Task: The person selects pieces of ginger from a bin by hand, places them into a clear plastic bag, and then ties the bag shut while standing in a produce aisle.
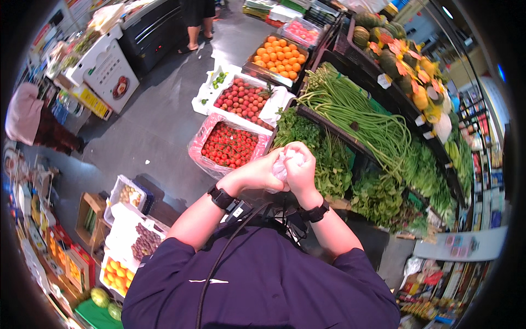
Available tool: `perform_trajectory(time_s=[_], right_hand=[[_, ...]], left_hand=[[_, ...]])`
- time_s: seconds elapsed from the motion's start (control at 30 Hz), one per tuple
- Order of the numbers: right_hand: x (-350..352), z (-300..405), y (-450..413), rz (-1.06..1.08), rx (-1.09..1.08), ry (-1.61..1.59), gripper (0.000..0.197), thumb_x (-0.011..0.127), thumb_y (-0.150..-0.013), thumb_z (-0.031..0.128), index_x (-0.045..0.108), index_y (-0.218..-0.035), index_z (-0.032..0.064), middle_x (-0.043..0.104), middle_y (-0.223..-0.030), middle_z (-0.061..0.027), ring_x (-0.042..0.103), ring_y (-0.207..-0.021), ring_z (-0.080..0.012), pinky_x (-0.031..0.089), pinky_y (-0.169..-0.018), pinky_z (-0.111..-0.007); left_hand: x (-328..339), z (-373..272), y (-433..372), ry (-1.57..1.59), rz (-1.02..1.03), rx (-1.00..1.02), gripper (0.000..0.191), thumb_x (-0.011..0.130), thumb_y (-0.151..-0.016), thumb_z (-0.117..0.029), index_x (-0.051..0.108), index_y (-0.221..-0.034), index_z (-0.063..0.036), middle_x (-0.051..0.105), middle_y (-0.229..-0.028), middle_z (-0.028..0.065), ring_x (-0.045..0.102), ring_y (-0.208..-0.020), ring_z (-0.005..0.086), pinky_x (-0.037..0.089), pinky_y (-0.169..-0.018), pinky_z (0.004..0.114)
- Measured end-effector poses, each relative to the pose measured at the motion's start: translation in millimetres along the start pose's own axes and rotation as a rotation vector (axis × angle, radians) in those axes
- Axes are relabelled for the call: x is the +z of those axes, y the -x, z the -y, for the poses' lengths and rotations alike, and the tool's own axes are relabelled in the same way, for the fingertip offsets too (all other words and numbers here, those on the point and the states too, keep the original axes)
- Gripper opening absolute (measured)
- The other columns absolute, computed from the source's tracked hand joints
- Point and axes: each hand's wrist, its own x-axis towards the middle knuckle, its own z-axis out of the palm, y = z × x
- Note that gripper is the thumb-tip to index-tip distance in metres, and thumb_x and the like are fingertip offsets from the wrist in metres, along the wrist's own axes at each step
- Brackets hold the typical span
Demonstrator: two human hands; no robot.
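Both my hands are close together in front of my chest, around a crumpled, whitish, thin plastic bag (288,160). My left hand (259,170) grips it from the left side, and my right hand (302,168) closes on its right side with bent fingers. What the bag holds, if anything, cannot be told. Beyond my left hand is a plastic-lined box of cherry tomatoes on the vine (230,144). Leafy green herbs (302,129) lie in the stand just past my right hand. A black band is on each wrist, and a dark cable runs down over my dark shirt.
Ahead stand a foam box of lychees (242,98) and a carton of oranges (279,57). Long beans (357,111) and pumpkins (388,61) fill the tiered stand at right. Grapes (146,242) and other fruit boxes are at lower left. A person (31,115) stands at far left, another (197,20) ahead.
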Motion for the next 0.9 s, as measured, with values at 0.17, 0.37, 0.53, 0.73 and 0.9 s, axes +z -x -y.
perform_trajectory(time_s=[0.17, 0.37, 0.53, 0.73, 0.9], right_hand=[[-51, -17, -11, 0.228, -0.067, 0.06, 0.013, 0.059, -0.076, 0.004, 0.056, -0.088, 0.0008, 0.055, -0.081, -0.0038, 0.053, -0.077, -0.011, 0.046, -0.072, -0.026], [-90, -44, -2, 0.452, -0.031, 0.131, 0.023, 0.072, -0.076, 0.008, 0.056, -0.092, 0.003, 0.058, -0.088, -0.0024, 0.056, -0.085, -0.0089, 0.046, -0.076, -0.025], [-103, -56, 18, 0.675, -0.116, -0.01, 0.031, 0.077, -0.071, 0.011, 0.059, -0.093, 0.0013, 0.062, -0.103, -0.0098, 0.061, -0.095, -0.0212, 0.048, -0.084, -0.033], [-102, -59, 55, 0.87, 0.126, -0.183, 0.023, 0.074, -0.079, 0.01, 0.058, -0.095, 0.0022, 0.067, -0.105, -0.0099, 0.064, -0.092, -0.0155, 0.051, -0.08, -0.029], [-104, -70, 94, 0.888, 0.177, -0.002, 0.02, 0.072, -0.083, 0.012, 0.061, -0.096, 0.0021, 0.066, -0.087, -0.0053, 0.061, -0.082, -0.0114, 0.05, -0.074, -0.028]], left_hand=[[45, 15, -40, -0.006, -0.072, 0.1, 0.03, 0.065, -0.067, -0.006, 0.054, -0.095, -0.0026, 0.061, -0.09, 0.0051, 0.054, -0.083, 0.0123, 0.048, -0.075, 0.03], [120, 42, -43, -0.158, -0.469, -0.141, 0.031, 0.064, -0.073, -0.004, 0.058, -0.104, -0.003, 0.065, -0.096, 0.0078, 0.061, -0.088, 0.016, 0.05, -0.077, 0.033], [181, 73, -32, -0.241, -0.798, -0.13, 0.029, 0.064, -0.078, -0.008, 0.059, -0.107, -0.0042, 0.066, -0.099, 0.0108, 0.064, -0.093, 0.0224, 0.05, -0.082, 0.037], [215, 75, -3, -0.25, -0.9, -0.272, 0.024, 0.061, -0.081, -0.009, 0.06, -0.105, -0.0041, 0.067, -0.097, 0.0131, 0.065, -0.091, 0.0274, 0.05, -0.08, 0.038], [241, 114, 28, -0.253, -0.881, -0.328, 0.024, 0.059, -0.082, -0.013, 0.06, -0.104, -0.0026, 0.067, -0.095, 0.0169, 0.065, -0.091, 0.0319, 0.05, -0.079, 0.039]])
